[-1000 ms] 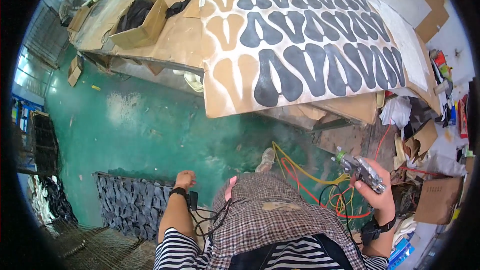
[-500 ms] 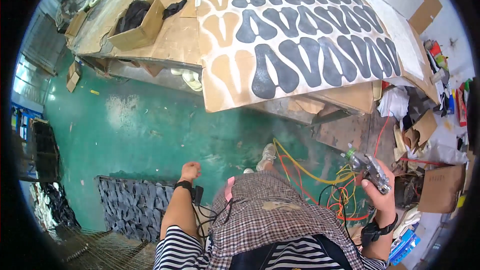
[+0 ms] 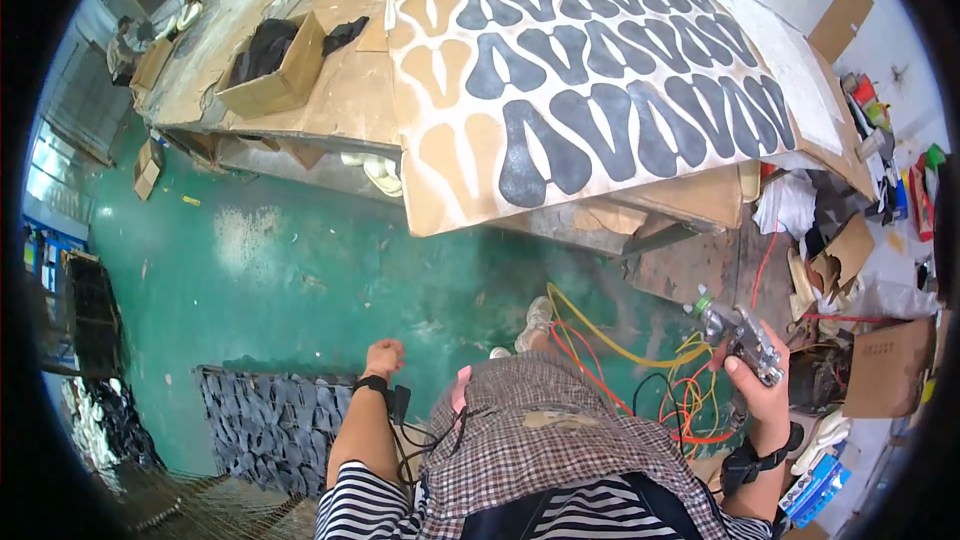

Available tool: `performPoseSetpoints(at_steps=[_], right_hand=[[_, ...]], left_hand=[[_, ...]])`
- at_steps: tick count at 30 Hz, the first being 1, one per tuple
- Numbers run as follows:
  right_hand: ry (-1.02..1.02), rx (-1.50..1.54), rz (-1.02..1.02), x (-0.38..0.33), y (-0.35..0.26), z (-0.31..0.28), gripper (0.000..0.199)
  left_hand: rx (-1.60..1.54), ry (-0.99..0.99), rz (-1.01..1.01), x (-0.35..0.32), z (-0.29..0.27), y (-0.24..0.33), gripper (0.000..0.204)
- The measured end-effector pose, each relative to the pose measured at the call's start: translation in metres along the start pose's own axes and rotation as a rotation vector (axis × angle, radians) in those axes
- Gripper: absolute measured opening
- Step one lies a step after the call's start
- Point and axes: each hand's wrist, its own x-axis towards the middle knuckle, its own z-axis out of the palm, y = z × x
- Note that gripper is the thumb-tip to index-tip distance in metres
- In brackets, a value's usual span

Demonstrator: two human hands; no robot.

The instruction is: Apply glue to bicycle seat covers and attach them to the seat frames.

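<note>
My right hand (image 3: 762, 380) is wrapped round a metal spray gun (image 3: 750, 345) with a green-topped clear part at its far end. It is held above the coiled hoses, to the right of my checked apron (image 3: 540, 420). My left hand (image 3: 384, 356) is curled closed over the green floor, and nothing shows in it. Ahead, on the table, lies a cardboard sheet (image 3: 425, 218) bearing rows of dark insole-shaped pieces (image 3: 545, 152). Along the sheet's left side are bare brown shapes of the same outline, edged in white.
A cardboard box (image 3: 270, 90) holding black material stands on the table's left. Yellow and orange hoses (image 3: 620, 348) trail over the floor by my feet. A rack of dark pieces (image 3: 270, 425) lies low at left. Cardboard and bags crowd the right side.
The view has tilted slightly, so the table's left part and the floor rack appear a little lower. Both hands keep nearly the same pose, the right one still round the spray gun.
</note>
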Motion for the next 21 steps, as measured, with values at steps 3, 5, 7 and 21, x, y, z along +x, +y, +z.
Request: performPoseSetpoints(at_steps=[3,5,7,21], right_hand=[[-0.02,-0.009,-0.001,-0.001,0.003,-0.002,0.057],[0.007,-0.024,-0.022,0.0,0.005,-0.003,0.057],[0.031,-0.019,-0.012,0.001,0.005,-0.004,0.056],[0.086,0.031,-0.006,0.005,0.007,0.0,0.055]], left_hand=[[0.004,0.0,0.009,0.001,0.0,-0.001,0.013],[0.041,0.007,0.016,0.004,0.0,0.0,0.013],[0.012,0.02,0.013,0.008,-0.001,-0.001,0.019],[0.067,-0.048,-0.015,0.012,0.014,0.026,0.016]])
